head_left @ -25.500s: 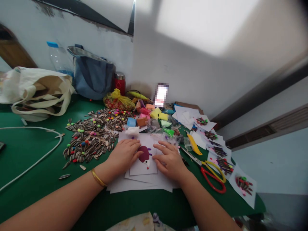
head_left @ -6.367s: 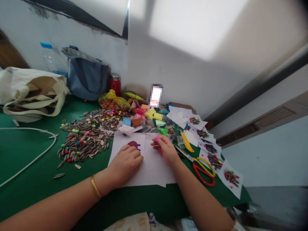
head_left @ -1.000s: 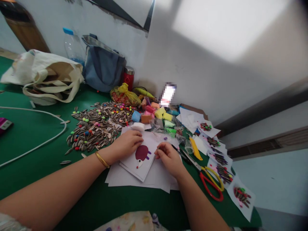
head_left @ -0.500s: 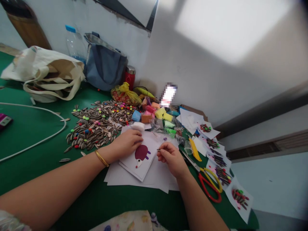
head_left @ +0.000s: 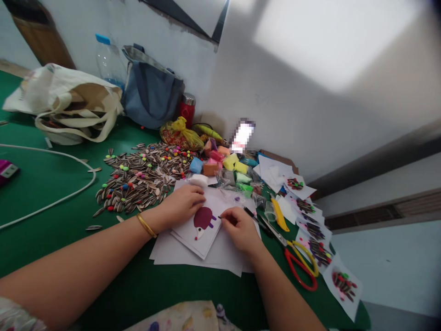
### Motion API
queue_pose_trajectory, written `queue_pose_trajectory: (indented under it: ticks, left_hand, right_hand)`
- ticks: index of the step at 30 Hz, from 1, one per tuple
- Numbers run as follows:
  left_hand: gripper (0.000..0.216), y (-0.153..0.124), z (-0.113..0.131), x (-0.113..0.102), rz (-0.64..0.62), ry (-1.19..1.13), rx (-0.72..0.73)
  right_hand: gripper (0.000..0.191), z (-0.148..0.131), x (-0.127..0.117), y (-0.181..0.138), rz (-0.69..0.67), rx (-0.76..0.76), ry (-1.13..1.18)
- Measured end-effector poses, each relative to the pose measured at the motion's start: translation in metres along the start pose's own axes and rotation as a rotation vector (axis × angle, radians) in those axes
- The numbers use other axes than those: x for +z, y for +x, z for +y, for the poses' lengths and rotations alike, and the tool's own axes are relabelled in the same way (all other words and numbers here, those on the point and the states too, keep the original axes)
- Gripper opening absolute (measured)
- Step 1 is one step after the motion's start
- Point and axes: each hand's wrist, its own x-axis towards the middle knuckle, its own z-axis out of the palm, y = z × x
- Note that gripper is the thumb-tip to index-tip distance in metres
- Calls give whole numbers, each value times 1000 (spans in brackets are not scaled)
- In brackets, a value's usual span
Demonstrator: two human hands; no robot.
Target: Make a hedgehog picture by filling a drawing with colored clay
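My left hand (head_left: 186, 203), with a gold bangle at the wrist, lies flat on the upper left of a white card (head_left: 210, 241). On this card is a maroon clay hedgehog (head_left: 203, 218) with a white pointed face, red nose and purple feet. Over the card's right edge, my right hand (head_left: 240, 228) pinches a small dark sunflower seed (head_left: 220, 217) between thumb and finger, close to the purple feet. Further white sheets (head_left: 165, 253) lie under the card. A heap of striped sunflower seeds (head_left: 138, 188) mixed with coloured bits spreads left of the hands.
Scissors (head_left: 292, 250) with red and yellow handles and a yellow cutter (head_left: 280, 216) lie right of my right hand. Behind are wrapped clay blocks (head_left: 211, 169) and a phone (head_left: 242, 135). Finished-looking cards (head_left: 342, 285) line the right edge. A white cable (head_left: 69, 197) curves at left.
My right hand has shifted slightly left, bringing the seed nearer the hedgehog's feet, and has turned more palm-down. My left hand stays in place on the card.
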Motion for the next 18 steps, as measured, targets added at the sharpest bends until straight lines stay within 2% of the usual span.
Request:
queue_pose_trajectory:
  ticks: [7, 18]
  left_hand:
    - [21, 0, 0, 0, 15, -12, 4]
    - [20, 1, 2, -1, 15, -13, 7]
  right_hand:
    - [13, -1, 8, -2, -46, -33, -155]
    - [13, -1, 7, -3, -63, -41, -215]
